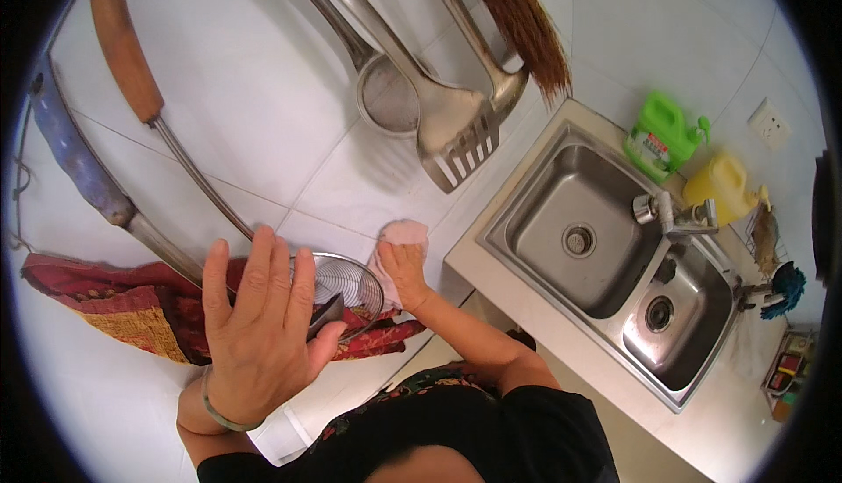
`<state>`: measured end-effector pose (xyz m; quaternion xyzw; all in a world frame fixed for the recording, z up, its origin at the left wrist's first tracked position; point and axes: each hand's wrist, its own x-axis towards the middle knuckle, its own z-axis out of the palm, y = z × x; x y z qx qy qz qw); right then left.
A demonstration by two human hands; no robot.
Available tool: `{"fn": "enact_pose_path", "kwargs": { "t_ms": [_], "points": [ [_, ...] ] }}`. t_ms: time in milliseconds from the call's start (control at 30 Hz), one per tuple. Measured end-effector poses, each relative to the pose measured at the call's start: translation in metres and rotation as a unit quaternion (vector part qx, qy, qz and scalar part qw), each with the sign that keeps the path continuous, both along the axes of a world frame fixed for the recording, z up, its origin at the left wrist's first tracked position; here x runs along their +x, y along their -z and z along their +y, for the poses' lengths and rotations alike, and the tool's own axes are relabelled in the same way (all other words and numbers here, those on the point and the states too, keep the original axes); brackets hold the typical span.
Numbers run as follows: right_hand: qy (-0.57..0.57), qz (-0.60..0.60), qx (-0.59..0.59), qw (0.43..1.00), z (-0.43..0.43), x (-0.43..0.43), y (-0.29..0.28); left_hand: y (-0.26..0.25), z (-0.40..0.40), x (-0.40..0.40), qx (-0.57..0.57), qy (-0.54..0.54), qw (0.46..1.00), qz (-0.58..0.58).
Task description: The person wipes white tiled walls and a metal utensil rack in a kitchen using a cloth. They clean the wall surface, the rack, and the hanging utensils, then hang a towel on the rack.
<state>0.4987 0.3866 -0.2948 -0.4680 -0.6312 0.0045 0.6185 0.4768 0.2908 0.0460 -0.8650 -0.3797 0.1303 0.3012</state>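
Observation:
My left hand (263, 325), wearing a bangle, is spread flat over the hanging utensils, thumb apart from the fingers. It covers part of a wire skimmer (348, 285) with an orange wooden handle (125, 35) and the shaft of a blue-handled utensil (79, 147). A dark metal edge (327, 315) shows beside the thumb; whether they touch, I cannot tell. My right hand (406, 272) presses a pink cloth (404, 229) against the white tiled wall (263, 121). Behind the skimmer is a red and yellow patterned cloth (131, 312).
Above my hands hang a slotted turner (454, 134), a fine strainer (389, 95), a ladle (506, 88) and a brown bristle brush (526, 29). At right, a double steel sink (579, 187) has a faucet (671, 213), with green (658, 134) and yellow (717, 187) bottles behind.

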Motion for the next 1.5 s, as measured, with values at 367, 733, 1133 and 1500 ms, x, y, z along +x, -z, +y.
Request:
{"fn": "enact_pose_path", "kwargs": {
  "t_ms": [367,733,1133,1500],
  "points": [
    [0.122,0.214,0.032,0.969,0.068,0.081,-0.081,0.004,-0.002,-0.005,0.018,0.029,0.999,0.007],
    [-0.012,0.104,-0.006,0.994,-0.012,0.017,-0.015,0.010,0.004,-0.006,0.029,0.072,0.997,-0.008],
    [0.096,0.365,0.050,0.925,0.051,0.066,-0.038,0.009,0.005,-0.010,0.035,0.075,0.997,0.000],
    [0.077,0.277,0.040,0.957,0.021,0.043,-0.072,0.012,0.010,-0.010,0.032,0.103,0.994,-0.028]
  ]
}}
